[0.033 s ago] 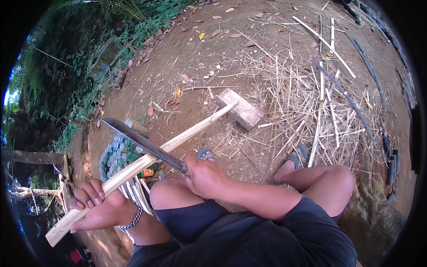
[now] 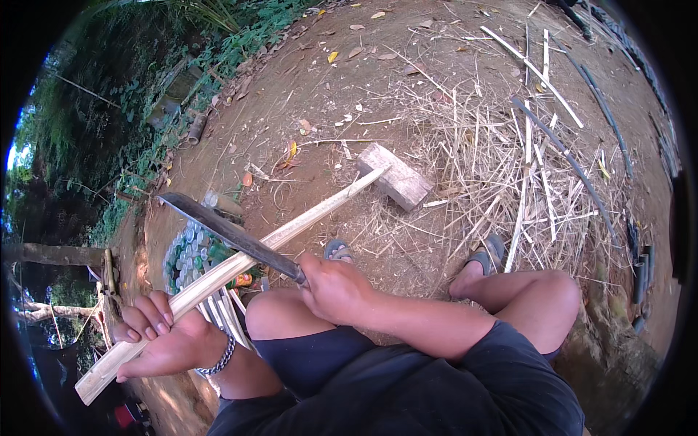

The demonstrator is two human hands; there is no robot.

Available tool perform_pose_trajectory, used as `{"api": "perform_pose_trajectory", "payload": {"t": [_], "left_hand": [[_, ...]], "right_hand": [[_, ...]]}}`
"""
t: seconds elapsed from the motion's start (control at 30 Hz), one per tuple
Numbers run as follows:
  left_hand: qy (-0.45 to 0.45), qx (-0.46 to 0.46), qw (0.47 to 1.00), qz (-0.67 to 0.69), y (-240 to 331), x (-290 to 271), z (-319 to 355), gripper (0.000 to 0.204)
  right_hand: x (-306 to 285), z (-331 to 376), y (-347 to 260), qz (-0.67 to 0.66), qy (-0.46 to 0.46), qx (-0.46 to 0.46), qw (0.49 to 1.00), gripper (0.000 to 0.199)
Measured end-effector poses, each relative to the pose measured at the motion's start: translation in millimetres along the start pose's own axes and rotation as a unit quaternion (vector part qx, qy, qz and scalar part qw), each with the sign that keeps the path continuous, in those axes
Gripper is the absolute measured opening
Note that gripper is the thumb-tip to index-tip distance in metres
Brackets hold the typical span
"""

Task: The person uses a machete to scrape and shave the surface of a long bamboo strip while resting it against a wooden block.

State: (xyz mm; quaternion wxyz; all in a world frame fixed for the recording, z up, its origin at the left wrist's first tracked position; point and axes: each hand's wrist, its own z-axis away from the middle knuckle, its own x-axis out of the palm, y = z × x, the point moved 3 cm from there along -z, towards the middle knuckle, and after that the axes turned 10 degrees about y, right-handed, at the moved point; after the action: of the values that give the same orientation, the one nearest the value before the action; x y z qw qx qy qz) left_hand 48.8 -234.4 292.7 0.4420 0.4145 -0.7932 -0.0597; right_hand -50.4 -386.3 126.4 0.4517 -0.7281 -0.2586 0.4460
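A long pale split stick (image 2: 298, 224) slants from the lower left up to a wooden block (image 2: 393, 176) on the ground, its far end on the block. My left hand (image 2: 163, 336), with a chain bracelet at the wrist, grips the stick near its lower end. In my right hand (image 2: 336, 291) is a machete (image 2: 225, 231); the fist wraps its handle, which the fingers mostly hide. The dark blade lies across the middle of the stick and touches it, its tip pointing up and left.
Thin wood shavings (image 2: 472, 160) pile up right of the block, with longer pale strips (image 2: 534, 76) among them. Several glass bottles (image 2: 190, 258) stand left of my knee, beside more pale strips (image 2: 218, 312). My sandalled feet (image 2: 486, 258) rest nearby. Green plants (image 2: 240, 43) edge the ground.
The machete's tip has swung slightly to the left, with the blade still against the stick. My hands and the stick stay nearly where they were.
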Motion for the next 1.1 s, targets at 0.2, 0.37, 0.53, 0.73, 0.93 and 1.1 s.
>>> {"api": "perform_pose_trajectory", "payload": {"t": [0.2,0.37,0.53,0.73,0.93,1.1], "left_hand": [[0.005,-0.003,1.0,-0.003,8.8,1.8,12.9,0.065],[0.038,0.003,0.999,0.006,12.7,-9.1,20.1,0.065],[0.039,0.014,0.999,0.017,17.6,-4.5,31.5,0.063],[0.012,-0.004,1.0,0.028,16.2,3.3,35.5,0.064],[-0.017,-0.01,0.998,0.052,14.1,-1.2,25.1,0.064],[-0.014,-0.009,1.0,0.025,11.3,8.5,25.6,0.063]], "right_hand": [[9.3,14.4,29.2,0.025,0.034,0.017,0.999,0.027],[-12.6,23.1,60.9,0.108,0.015,0.083,0.991,0.018],[-12.7,33.6,-6.8,0.068,-0.009,0.014,0.998,0.018],[-19.1,28.0,79.2,0.063,0.033,0.155,0.985,0.018],[-23.2,27.4,16.1,0.101,-0.03,0.065,0.992,0.013],[-20.0,11.4,109.4,0.126,0.008,0.196,0.972,0.016]]}}
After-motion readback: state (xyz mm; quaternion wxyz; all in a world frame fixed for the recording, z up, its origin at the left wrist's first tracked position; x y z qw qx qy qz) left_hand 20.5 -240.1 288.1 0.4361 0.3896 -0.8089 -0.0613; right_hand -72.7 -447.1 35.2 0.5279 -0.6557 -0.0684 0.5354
